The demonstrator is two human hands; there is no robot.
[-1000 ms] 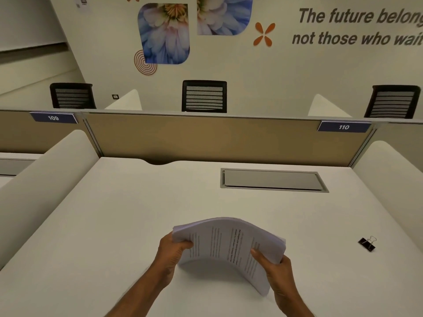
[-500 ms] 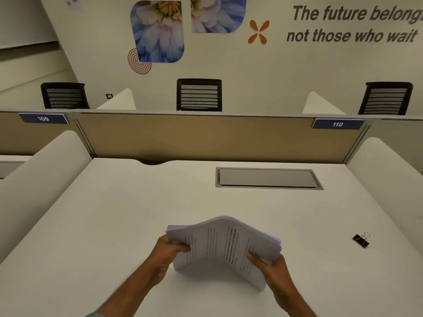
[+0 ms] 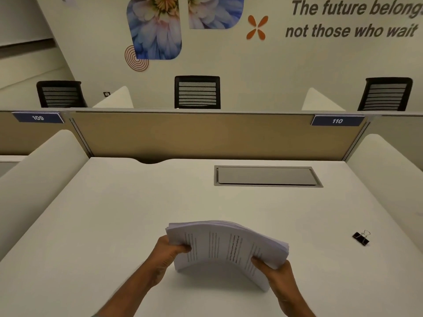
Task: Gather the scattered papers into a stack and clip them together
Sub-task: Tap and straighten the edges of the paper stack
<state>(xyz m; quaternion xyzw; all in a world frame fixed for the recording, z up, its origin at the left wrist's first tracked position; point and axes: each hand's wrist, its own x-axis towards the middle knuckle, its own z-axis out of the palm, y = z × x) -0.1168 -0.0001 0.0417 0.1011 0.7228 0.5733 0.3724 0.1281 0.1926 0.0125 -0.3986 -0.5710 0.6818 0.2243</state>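
Note:
A thick stack of printed papers (image 3: 225, 244) stands on its lower edge on the white desk (image 3: 114, 213), bowed upward in the middle. My left hand (image 3: 168, 253) grips the stack's left side, thumb on the front sheet. My right hand (image 3: 273, 271) grips its right side. A black binder clip (image 3: 361, 238) with silver handles lies on the desk to the right, well apart from both hands.
A grey cable hatch (image 3: 266, 176) is set into the desk behind the stack. A tan partition (image 3: 194, 136) closes the back; rounded white dividers (image 3: 39, 175) flank both sides. Black chairs (image 3: 197, 92) stand beyond the partition.
The stack stays held in both hands and has been tapped on the desk; its bend shifted from a sharp peak to a smoother arch. The clip has not moved.

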